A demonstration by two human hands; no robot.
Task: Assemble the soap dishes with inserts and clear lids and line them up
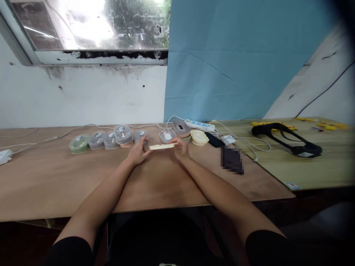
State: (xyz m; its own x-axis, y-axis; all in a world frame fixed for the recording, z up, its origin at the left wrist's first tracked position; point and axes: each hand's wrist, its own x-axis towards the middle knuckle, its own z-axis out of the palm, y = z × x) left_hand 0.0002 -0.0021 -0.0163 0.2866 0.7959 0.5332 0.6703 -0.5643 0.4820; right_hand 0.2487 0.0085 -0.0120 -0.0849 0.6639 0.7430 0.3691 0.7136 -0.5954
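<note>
Left grip and right grip clasp one cream tray — perhaps six cases behind.

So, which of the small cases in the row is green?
The green case at the row's left end; the cases next to it are grey.

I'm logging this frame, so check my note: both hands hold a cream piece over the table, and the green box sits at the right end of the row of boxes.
Wrong end. The head view shows the green box at the left end of the row; the left hand and right hand do hold the cream piece.
</note>
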